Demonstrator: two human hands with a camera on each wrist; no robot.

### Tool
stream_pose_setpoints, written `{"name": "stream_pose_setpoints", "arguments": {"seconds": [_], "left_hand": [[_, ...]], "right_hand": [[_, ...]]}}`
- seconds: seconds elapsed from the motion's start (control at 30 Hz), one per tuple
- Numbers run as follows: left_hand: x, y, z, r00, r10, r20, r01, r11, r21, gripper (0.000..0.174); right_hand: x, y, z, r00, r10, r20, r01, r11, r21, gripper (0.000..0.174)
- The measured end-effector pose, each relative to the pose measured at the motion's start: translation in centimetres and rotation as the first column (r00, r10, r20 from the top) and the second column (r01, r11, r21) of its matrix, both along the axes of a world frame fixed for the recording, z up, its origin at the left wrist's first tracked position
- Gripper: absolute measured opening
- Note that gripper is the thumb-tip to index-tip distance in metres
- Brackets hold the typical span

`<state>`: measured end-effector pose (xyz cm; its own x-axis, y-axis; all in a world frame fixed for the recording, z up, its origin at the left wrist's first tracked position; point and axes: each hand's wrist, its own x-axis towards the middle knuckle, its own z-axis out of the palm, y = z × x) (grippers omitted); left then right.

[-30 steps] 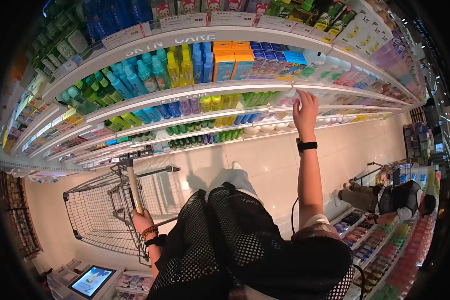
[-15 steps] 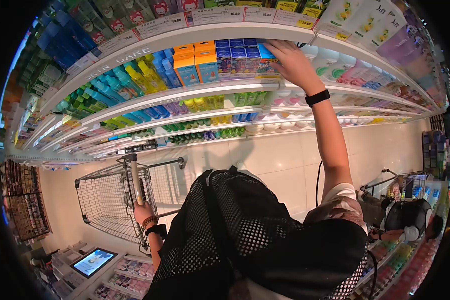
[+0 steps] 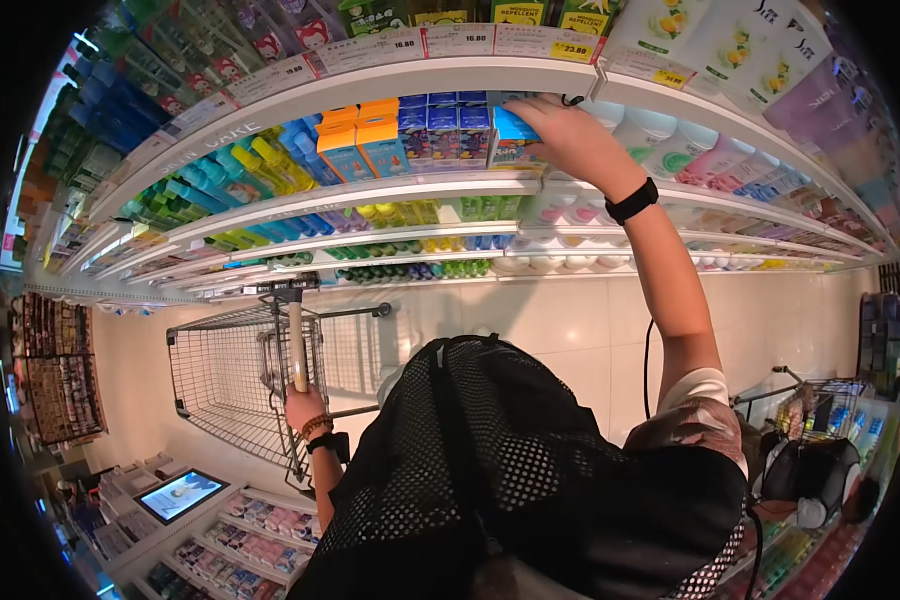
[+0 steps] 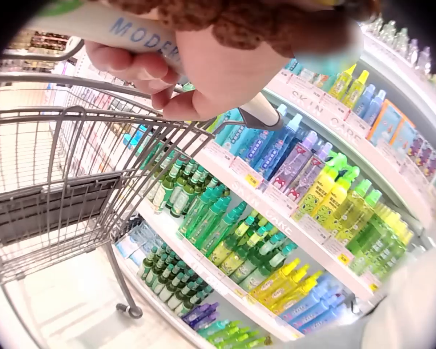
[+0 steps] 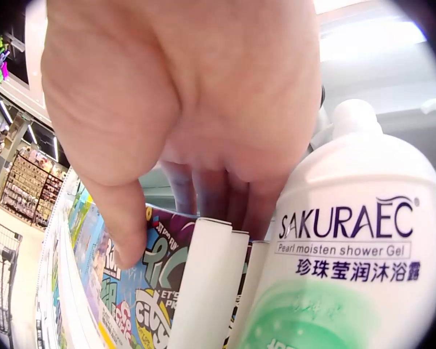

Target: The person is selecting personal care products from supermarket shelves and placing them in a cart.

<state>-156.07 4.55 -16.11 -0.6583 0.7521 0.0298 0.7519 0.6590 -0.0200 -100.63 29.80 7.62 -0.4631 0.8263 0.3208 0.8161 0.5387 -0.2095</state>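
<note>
My right hand reaches to an upper shelf and grips a small box with a blue top and a colourful printed front. In the right wrist view the thumb lies against the printed front of the box, while the other fingers reach down behind it, their tips hidden. A white SAKURAEC shower gel bottle stands right beside that hand. Low at the left, my left hand holds the pale handle of a wire shopping cart, its fingers wrapped around the bar.
Purple-blue boxes and orange boxes stand left of the blue-topped box. The shelf edge above carries price tags. Spray bottles fill lower shelves. Behind at the right are another person and a second cart.
My right hand has risen from a lower shelf's edge to the blue-topped box, whose top now shows tilted under the hand. The left hand stays on the cart handle. The view has shifted along the shelves.
</note>
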Motion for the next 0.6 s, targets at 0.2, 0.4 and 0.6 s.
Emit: {"name": "stream_pose_setpoints", "arguments": {"seconds": [0.2, 0.4, 0.6], "left_hand": [[3.0, 0.2, 0.4, 0.994, 0.011, 0.111, -0.008, 1.0, -0.024, 0.034], [0.8, -0.2, -2.3, 0.811, -0.111, 0.574, 0.115, 0.993, 0.03, 0.027], [0.9, -0.2, -3.9, 0.667, -0.188, 0.721, 0.184, 0.979, 0.086, 0.02]], "right_hand": [[0.0, -0.1, -0.3, 0.997, 0.076, -0.004, -0.075, 0.992, 0.106, 0.063], [-0.7, -5.2, 1.8, 0.999, -0.002, 0.042, -0.011, 0.951, 0.31, 0.064], [-1.4, -9.5, 0.9, 0.995, -0.099, -0.022, 0.1, 0.943, 0.318, 0.065]]}}
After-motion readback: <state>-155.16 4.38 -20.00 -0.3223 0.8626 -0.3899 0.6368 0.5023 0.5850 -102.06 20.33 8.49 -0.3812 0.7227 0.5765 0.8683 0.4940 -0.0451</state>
